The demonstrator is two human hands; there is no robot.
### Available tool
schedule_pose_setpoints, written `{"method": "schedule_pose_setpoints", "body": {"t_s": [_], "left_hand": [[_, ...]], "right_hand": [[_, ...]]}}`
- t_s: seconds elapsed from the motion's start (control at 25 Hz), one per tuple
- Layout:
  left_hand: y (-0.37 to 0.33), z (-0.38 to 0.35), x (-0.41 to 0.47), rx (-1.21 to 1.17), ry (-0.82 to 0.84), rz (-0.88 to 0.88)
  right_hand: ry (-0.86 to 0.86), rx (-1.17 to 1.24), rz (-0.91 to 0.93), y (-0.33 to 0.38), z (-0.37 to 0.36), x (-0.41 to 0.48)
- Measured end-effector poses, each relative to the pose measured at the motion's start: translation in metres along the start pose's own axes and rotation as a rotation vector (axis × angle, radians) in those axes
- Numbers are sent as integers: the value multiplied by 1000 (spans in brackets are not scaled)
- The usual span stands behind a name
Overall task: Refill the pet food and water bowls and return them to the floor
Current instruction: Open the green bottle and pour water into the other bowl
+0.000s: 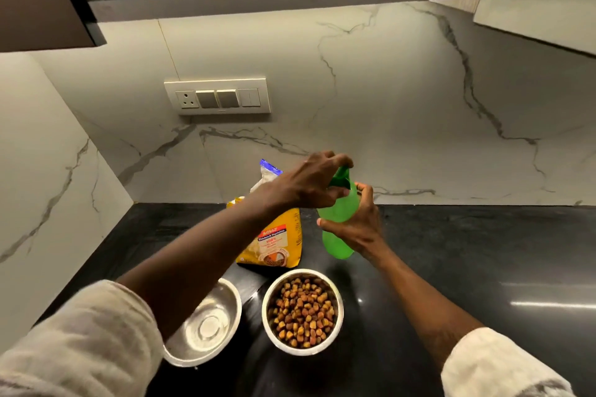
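A green plastic bottle (337, 219) is held above the black counter (467, 251). My right hand (358, 222) grips its body from the right side. My left hand (317, 182) reaches across and its fingers curl round the bottle's top. In front of me stand two steel bowls: the right bowl (302, 311) is full of brown kibble, the left bowl (206, 325) holds no food and is partly hidden under my left forearm. A yellow pet food bag (277, 242) stands open behind the bowls.
A marble backsplash with a switch and socket panel (217, 95) rises behind the counter. A marble side wall closes the left. Cabinets hang overhead. The counter stretches away to the right of the bowls.
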State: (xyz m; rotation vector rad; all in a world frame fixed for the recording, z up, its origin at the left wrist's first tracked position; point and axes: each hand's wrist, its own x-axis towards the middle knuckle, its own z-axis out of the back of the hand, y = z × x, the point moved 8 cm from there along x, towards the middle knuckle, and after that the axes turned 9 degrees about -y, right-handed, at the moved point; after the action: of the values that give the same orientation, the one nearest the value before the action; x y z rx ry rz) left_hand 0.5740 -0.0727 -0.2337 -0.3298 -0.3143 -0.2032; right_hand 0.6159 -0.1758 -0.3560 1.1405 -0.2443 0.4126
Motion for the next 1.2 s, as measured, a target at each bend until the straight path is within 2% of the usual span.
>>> {"method": "schedule_pose_setpoints", "body": {"t_s": [0.2, 0.32, 0.36, 0.44, 0.48, 0.56, 0.6, 0.64, 0.68, 0.76, 0.84, 0.92, 0.96, 1.0, 1.12, 1.16, 1.2], "left_hand": [[-15, 61, -46, 322, 89, -128], [-12, 95, -85, 355, -20, -182], [-8, 105, -95, 347, -89, -139], [10, 125, -109, 332, -184, 122], [26, 131, -119, 310, -155, 336], [58, 133, -146, 173, 8, 741], [69, 134, -162, 102, 77, 859], [75, 137, -173, 84, 102, 873], [82, 142, -177, 100, 53, 796], [80, 152, -179, 59, -94, 534], [68, 146, -189, -91, -8, 333], [72, 143, -201, -6, 115, 262], [81, 144, -206, 21, 122, 296], [93, 147, -213, -24, 86, 403], [125, 145, -244, -197, 1, 852], [129, 143, -251, -177, 30, 882], [130, 140, -252, -143, 36, 833]], "right_hand": [[103, 59, 192, 71, -1, -26], [141, -87, 360, 109, -14, -44], [138, -119, 392, 120, -19, -50], [144, -140, 434, 138, -31, -59], [161, -143, 461, 146, -38, -64], [207, -156, 546, 158, -50, -75], [228, -171, 576, 163, -55, -80], [246, -180, 588, 166, -60, -84], [260, -185, 587, 169, -66, -88], [264, -185, 570, 173, -76, -94], [278, -187, 556, 177, -86, -100], [298, -190, 559, 181, -96, -104], [306, -194, 572, 183, -100, -107], [309, -201, 591, 187, -103, -111], [308, -213, 634, 197, -112, -120], [317, -223, 646, 200, -114, -122], [326, -240, 655, 202, -117, -124]]}}
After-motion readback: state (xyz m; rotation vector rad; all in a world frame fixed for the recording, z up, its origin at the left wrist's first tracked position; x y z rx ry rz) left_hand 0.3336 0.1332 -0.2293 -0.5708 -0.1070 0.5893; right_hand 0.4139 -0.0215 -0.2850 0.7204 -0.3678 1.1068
